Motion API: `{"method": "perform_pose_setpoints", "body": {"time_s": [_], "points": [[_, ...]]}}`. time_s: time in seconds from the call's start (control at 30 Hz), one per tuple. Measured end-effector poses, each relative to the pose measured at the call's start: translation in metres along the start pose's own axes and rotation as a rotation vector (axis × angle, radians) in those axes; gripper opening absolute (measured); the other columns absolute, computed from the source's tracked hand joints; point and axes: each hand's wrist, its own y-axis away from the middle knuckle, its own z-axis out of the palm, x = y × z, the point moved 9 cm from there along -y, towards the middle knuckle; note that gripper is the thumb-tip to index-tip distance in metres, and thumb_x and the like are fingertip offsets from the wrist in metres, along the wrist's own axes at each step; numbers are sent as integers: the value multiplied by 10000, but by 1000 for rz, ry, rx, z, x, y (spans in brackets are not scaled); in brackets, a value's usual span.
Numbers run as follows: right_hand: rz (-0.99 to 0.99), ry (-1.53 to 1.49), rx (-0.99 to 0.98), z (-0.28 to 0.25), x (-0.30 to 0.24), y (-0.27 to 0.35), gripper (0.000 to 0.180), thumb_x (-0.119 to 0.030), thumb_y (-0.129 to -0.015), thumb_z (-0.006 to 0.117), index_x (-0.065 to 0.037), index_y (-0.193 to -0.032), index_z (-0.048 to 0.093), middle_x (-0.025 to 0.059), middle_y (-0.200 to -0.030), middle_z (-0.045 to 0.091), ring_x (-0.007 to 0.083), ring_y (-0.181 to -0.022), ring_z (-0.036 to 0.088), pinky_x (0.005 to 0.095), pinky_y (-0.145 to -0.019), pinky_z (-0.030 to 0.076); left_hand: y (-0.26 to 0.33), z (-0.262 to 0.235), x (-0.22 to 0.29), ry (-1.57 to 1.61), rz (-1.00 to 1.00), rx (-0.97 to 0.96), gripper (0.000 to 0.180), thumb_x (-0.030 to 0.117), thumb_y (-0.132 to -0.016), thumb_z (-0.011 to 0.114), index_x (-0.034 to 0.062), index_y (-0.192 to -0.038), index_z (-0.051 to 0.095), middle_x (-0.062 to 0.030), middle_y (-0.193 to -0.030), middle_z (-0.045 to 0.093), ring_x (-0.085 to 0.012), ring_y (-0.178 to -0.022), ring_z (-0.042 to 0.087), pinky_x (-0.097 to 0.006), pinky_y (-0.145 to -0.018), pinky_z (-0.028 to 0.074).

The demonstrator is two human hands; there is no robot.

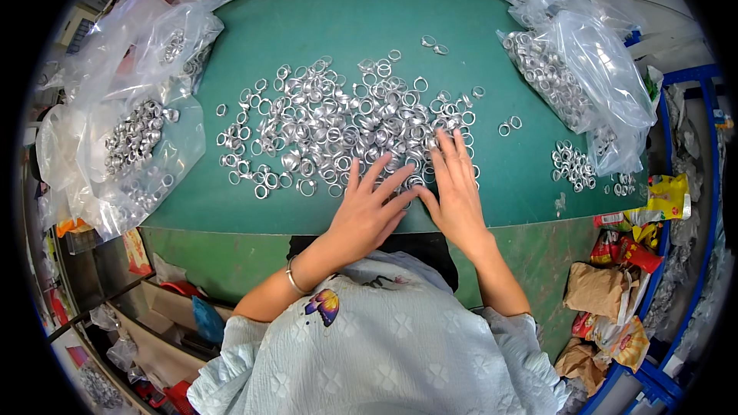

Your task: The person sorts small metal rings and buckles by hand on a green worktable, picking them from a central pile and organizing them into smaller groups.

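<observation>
A wide heap of silver metal rings [323,107] is spread over the green tabletop [369,11]. At the heap's near edge lies my left hand [370,204], its fingers spread and reaching onto the rings. My right hand [457,192] rests flat beside it, with outstretched fingertips touching the rings on the heap's right side. The two thumbs come close together near the table's front edge. Neither hand grips a ring. Rings under the fingers are partly hidden. A pair of rings [510,125] sits apart, right of the heap.
Clear plastic bags of rings [134,138] line the left side, and another full bag [550,77] lies on the right. Near the right front corner is a small pile of rings [573,165]. Coloured packets [667,197] and a brown paper bag [603,290] sit beside a blue rack [711,184].
</observation>
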Motion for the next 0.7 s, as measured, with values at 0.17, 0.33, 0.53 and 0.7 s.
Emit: {"method": "perform_pose_setpoints", "body": {"time_s": [0.17, 0.33, 0.53, 0.7], "points": [[101, -310, 427, -56, 47, 5, 148, 56, -767, 541, 10, -880, 624, 124, -908, 633, 260, -896, 596, 325, -789, 466, -7, -1, -18, -154, -84, -29, 373, 133, -717, 668, 201, -1073, 584, -60, -1382, 339, -376, -1292, 234, -714, -935, 150], [142, 140, 480, -85, 99, -3, 192, -7, -768, 600, -15, -960, 609, 115, -909, 588, 271, -833, 529, 349, -757, 418, -15, -11, -27, -196, -135, 55, 356, 115, -697, 676, 179, -1035, 582, -71, -1365, 353, -381, -1283, 247, -717, -934, 134], [164, 377, 432, -78, 113, -11, 165, -15, -753, 623, -22, -916, 602, 86, -833, 569, 257, -767, 516, 355, -734, 409, -15, -16, -30, -209, -182, 138, 369, 56, -696, 660, 148, -1046, 583, -90, -1346, 365, -377, -1272, 266, -702, -949, 128], [291, -166, 542, -84, 111, 4, 108, 33, -761, 595, -22, -854, 592, 78, -823, 604, 192, -744, 552, 287, -704, 419, -15, -24, -21, -157, -207, 83, 376, 20, -708, 638, 128, -1063, 581, -117, -1314, 389, -372, -1259, 294, -642, -997, 138]]}}
